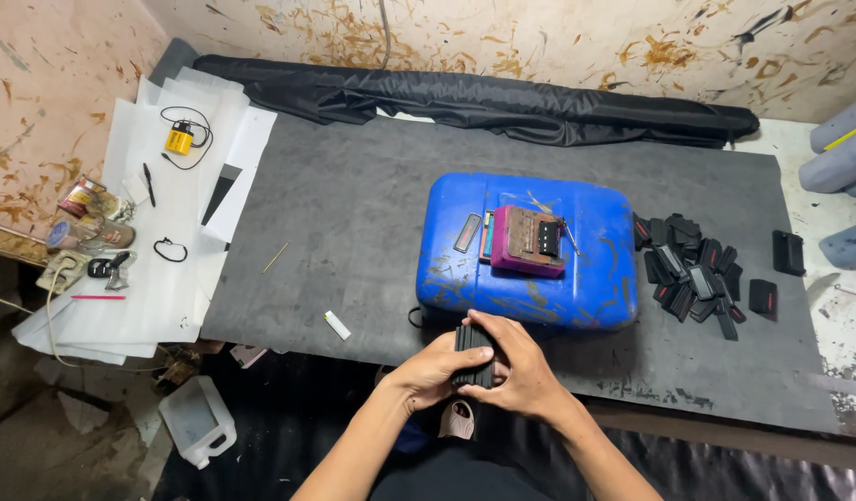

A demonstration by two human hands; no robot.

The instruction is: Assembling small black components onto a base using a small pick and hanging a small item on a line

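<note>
My left hand and my right hand both grip a stack of flat black rectangular pieces held upright at the near edge of the dark mat. Just beyond the hands lies a scuffed blue plastic container on its side. On top of it rests a small maroon block with a brown plate, next to a thin black strip. A heap of similar black pieces lies to the right of the container.
White sheets at left carry a yellow device with a cord, a pen, a black loop, cans and keys. A rolled black fabric lies along the wall. A white jug stands on the floor. A small white stick lies on the mat.
</note>
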